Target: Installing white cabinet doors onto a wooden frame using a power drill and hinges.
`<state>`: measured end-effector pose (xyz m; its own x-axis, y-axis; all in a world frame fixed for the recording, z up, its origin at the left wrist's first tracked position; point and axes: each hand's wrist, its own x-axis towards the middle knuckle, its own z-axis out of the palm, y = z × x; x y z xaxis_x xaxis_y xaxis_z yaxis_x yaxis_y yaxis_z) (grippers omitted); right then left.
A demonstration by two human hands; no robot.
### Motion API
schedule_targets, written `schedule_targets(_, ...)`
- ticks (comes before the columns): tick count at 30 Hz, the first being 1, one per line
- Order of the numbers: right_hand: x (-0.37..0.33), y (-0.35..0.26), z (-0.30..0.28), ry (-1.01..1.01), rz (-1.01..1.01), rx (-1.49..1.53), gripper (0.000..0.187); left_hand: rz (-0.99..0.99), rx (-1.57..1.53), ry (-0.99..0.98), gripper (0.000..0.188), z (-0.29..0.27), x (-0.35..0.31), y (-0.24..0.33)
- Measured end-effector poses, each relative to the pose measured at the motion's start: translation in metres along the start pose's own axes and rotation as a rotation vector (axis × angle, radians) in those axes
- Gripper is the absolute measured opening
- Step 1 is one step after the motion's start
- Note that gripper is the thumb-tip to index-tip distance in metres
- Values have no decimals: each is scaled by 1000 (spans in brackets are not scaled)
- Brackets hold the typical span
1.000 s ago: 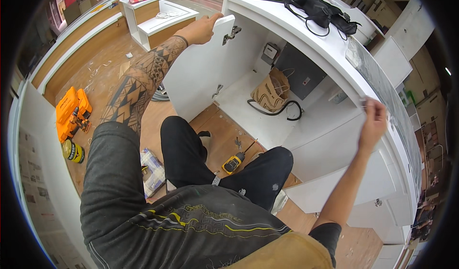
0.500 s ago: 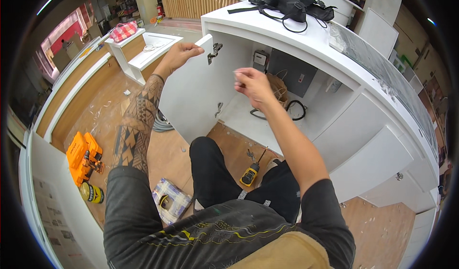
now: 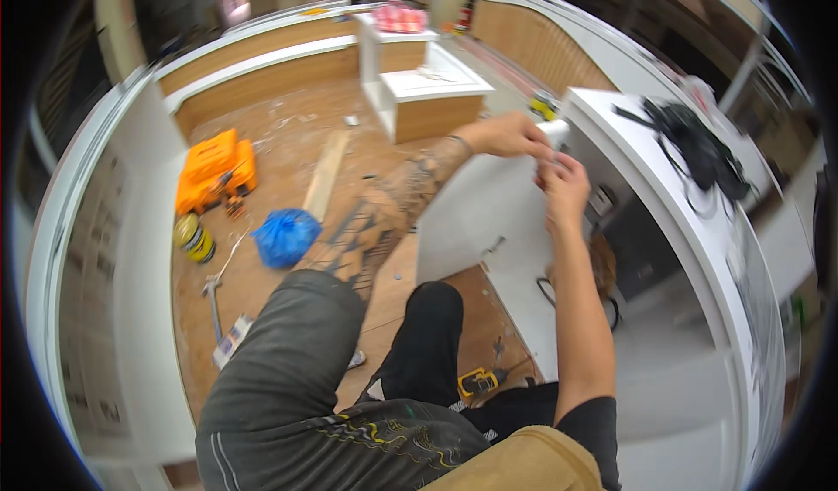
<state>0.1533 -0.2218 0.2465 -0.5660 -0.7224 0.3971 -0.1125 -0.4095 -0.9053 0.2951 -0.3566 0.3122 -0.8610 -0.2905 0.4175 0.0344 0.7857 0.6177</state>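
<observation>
In the head view, taking its middle as the clock's centre, the left hand (image 3: 517,138) and the right hand (image 3: 566,187) are resting close together at two o'clock, by the upper corner of the white door (image 3: 484,203). This door is standing open at the bench (image 3: 611,107), between two and three o'clock, and a hinge (image 3: 495,245) is showing low on its inner side. The left fingers are bunching near the top edge, and the right fingers are curling beside them; because of blur, I cannot tell whether either hand is pinching some small thing.

At five o'clock a drill (image 3: 480,381) is lying on the floor (image 3: 279,177). At nine o'clock a blue bag (image 3: 286,240) is sitting, with a can (image 3: 194,238) standing farther out.

For working well here, I think the left hand should be steadying the door lightly, so that it is not swinging under the right fingertips. Using small force also seems wise, since a hard pull at this corner could be straining the hinge.
</observation>
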Motion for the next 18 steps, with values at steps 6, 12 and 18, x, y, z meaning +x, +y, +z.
schedule_targets(6, 10, 3, 31, 22, 60, 9, 48, -79, 36, 91, 29, -10, -14, 2)
schedule_targets(12, 14, 12, 31, 50, 200, 395, 33, -140, -8, 179, 27, -9, -9, -1)
schedule_targets(18, 22, 20, 40, 83, 256, 288, 24, -140, 86, 142, 26, -13, -9, -12)
